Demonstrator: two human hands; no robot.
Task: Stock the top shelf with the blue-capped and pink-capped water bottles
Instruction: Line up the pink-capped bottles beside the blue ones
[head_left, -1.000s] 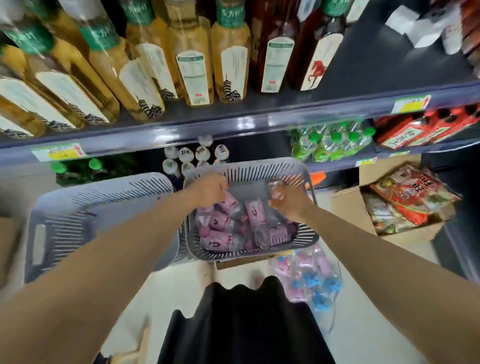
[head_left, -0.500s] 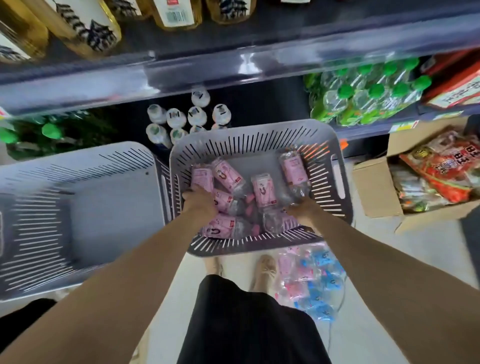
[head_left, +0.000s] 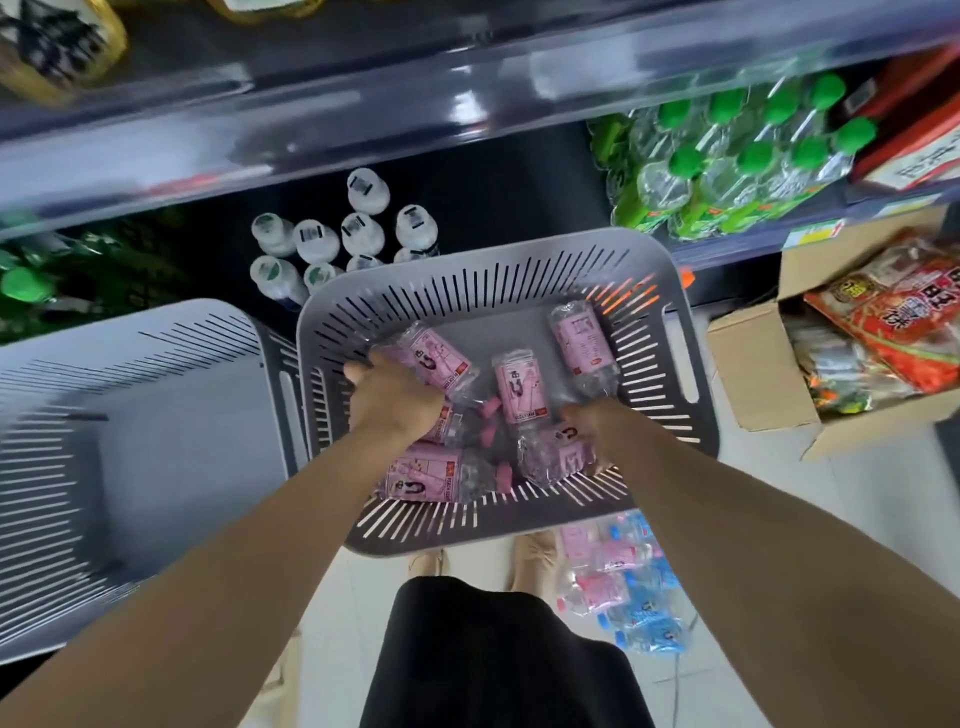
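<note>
Several pink-capped water bottles with pink labels, one of them (head_left: 522, 384) in the middle, lie loose in a grey slotted basket (head_left: 519, 540) in front of me. My left hand (head_left: 395, 400) is down among them at the basket's left side, its fingers curled over a pink-capped bottle (head_left: 441, 423). At the near right corner, my right hand (head_left: 587, 423) closes on another pink-capped bottle (head_left: 553, 454); its fingertips are hidden. A shrink-wrapped pack of blue-capped and pink-capped bottles (head_left: 623, 587) lies on the floor by my feet.
A second grey basket (head_left: 130, 467) stands empty to the left. The shelf edge (head_left: 415, 119) runs overhead, with white-capped bottles (head_left: 337, 239) and green-capped bottles (head_left: 727, 161) on the shelf below it. An open cardboard box (head_left: 753, 374) of snack packets sits at right.
The view has tilted down from the upper shelf towards the basket. Both hands have dropped from the basket's far side onto the bottles nearer me.
</note>
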